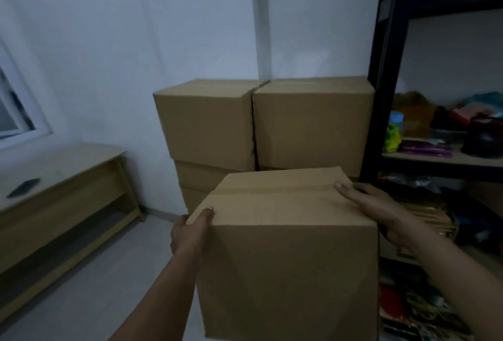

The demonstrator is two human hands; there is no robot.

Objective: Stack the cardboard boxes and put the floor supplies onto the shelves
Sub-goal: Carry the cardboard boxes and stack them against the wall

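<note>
Holding a plain cardboard box (pixel 288 245) between both hands, apparently clear of the floor (pixel 95 300), in front of the stacked boxes (pixel 313 125) and just left of the shelves (pixel 381 95). Clamping it from opposite sides: left hand (pixel 187 231) gripping the near left corner with the thumb over the top edge and the fingers hidden down the side; right hand (pixel 381 212) gripping the far right edge the same way, thumb on top. Squeezing inward with each grip, not supporting from below.

Judging the box stiff and square, with flat walls and a taped seam (pixel 272 189) keeping the top shut. Guessing at moderate weight, since the contents are unseen. Expecting the smooth cardboard to slide under a side squeeze alone, so favouring a hold at the bottom corners. Avoiding pressure on the middle of the top flaps, probably the weakest spot.

Facing a pale wall (pixel 136 41) in dim light. Seeing level tops on the two uppermost stacked boxes, standing side by side against it. Noting crowded shelves, a low wooden tabletop (pixel 54 166) at the left under a window (pixel 16 114), and a small dark thing (pixel 23 187) lying on it, too blurred to identify.
</note>
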